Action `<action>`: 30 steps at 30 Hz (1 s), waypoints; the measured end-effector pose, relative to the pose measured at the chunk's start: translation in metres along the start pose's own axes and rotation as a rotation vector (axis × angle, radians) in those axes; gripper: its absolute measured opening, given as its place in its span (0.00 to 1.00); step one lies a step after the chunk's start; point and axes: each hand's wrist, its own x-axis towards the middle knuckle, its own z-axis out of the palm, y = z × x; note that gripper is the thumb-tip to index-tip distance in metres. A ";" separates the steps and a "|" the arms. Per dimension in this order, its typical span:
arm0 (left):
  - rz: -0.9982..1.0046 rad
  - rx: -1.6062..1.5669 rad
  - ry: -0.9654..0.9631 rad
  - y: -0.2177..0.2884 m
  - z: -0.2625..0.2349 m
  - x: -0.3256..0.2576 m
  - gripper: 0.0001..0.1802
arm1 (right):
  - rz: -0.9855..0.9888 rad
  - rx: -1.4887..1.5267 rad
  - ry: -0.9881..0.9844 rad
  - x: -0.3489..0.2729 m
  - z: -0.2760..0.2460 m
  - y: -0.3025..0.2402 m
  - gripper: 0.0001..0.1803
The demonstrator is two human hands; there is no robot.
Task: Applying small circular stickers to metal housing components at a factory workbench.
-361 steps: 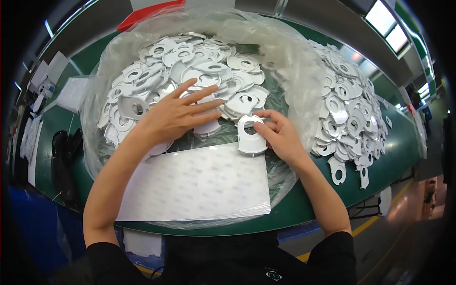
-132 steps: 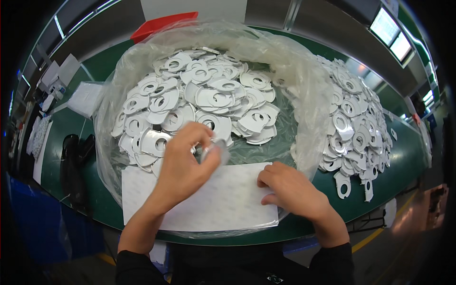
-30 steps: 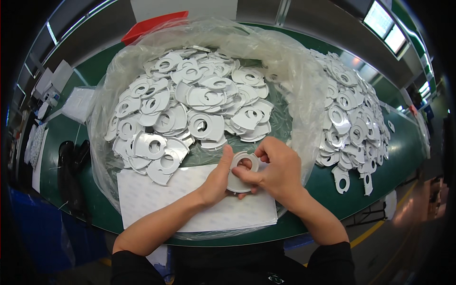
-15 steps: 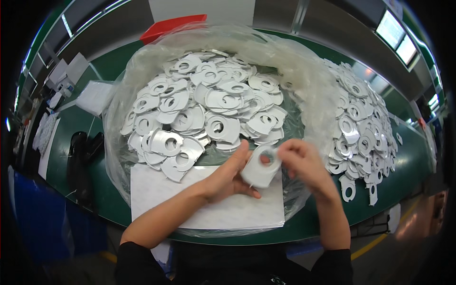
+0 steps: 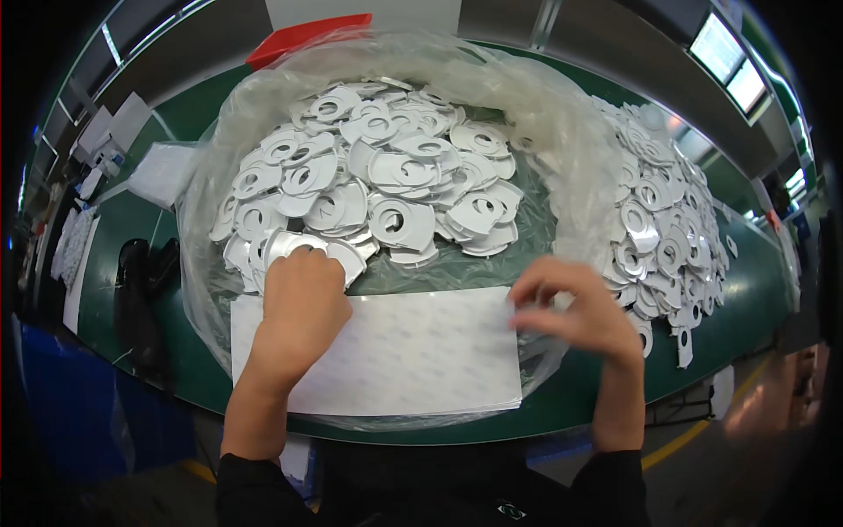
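A heap of flat white plastic parts [image 5: 399, 220], each with a round hole, lies on a clear plastic bag [image 5: 562, 158]. My left hand [image 5: 305, 303] is at the heap's near left edge, its fingers curled down around a white plastic part [image 5: 283, 241]. The back of the hand hides its fingertips and much of that part. Over the right end of a stack of white paper sheets [image 5: 413, 360], my right hand [image 5: 575, 307] is raised, somewhat blurred. Its thumb and bent fingers stand apart, and nothing shows between them.
A second heap of white parts [image 5: 659, 220] lies on the green table [image 5: 751, 272] to the right. At the back left is a red bin [image 5: 307, 39]. A black object [image 5: 140, 299] and a clear plastic packet [image 5: 164, 174] lie on the left.
The white part held between both hands is no longer seen there. My left hand has moved left to the heap and turned over. My right hand has shifted slightly right, fingers apart.
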 end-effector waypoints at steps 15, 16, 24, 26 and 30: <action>0.109 -1.213 0.318 0.016 -0.012 0.025 0.11 | -0.002 -0.545 -0.278 -0.013 0.039 -0.009 0.08; 0.070 -1.506 0.043 0.019 -0.009 0.025 0.14 | -0.019 -0.508 -0.275 -0.012 0.039 -0.007 0.08; -0.164 -2.652 -0.677 0.069 0.026 0.028 0.31 | -0.030 -0.451 -0.275 -0.017 0.037 -0.006 0.09; -0.207 -2.581 -0.745 0.071 0.043 0.029 0.33 | -0.029 -0.421 -0.217 -0.018 0.037 -0.007 0.10; -0.151 -2.571 -0.766 0.075 0.053 0.031 0.32 | -0.006 -0.450 -0.252 -0.019 0.036 -0.005 0.09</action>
